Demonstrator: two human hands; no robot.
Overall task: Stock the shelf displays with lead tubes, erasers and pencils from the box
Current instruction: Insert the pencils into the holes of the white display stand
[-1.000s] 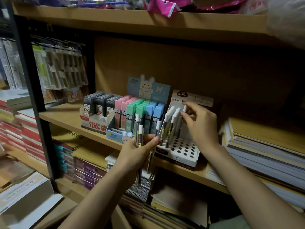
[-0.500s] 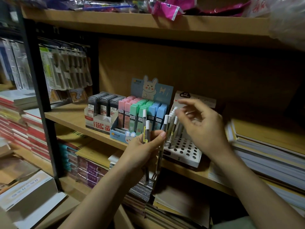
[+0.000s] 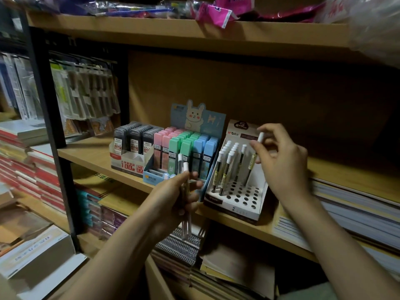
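A white display stand (image 3: 238, 199) full of round holes sits on the middle shelf, with several white-capped lead tubes (image 3: 226, 167) upright in its back rows. My right hand (image 3: 283, 159) pinches one lead tube (image 3: 256, 152) and holds it tilted over the stand's right side. My left hand (image 3: 175, 198) grips a small bundle of lead tubes (image 3: 184, 169) in front of the shelf edge, caps up. Left of the stand is a bunny-card box (image 3: 198, 118) of pink, green and blue lead cases, then a box of dark lead cases (image 3: 135, 137).
The wooden shelf board (image 3: 91, 152) carries stacked notebooks (image 3: 355, 204) to the right of the stand. Spiral notebooks (image 3: 179, 245) and paper stacks lie on the shelf below. Packaged items hang at the left behind a black upright post (image 3: 49, 118).
My right hand took a tube from my left hand's bundle and carried it up and right over the stand. My left hand stayed in front of the shelf edge.
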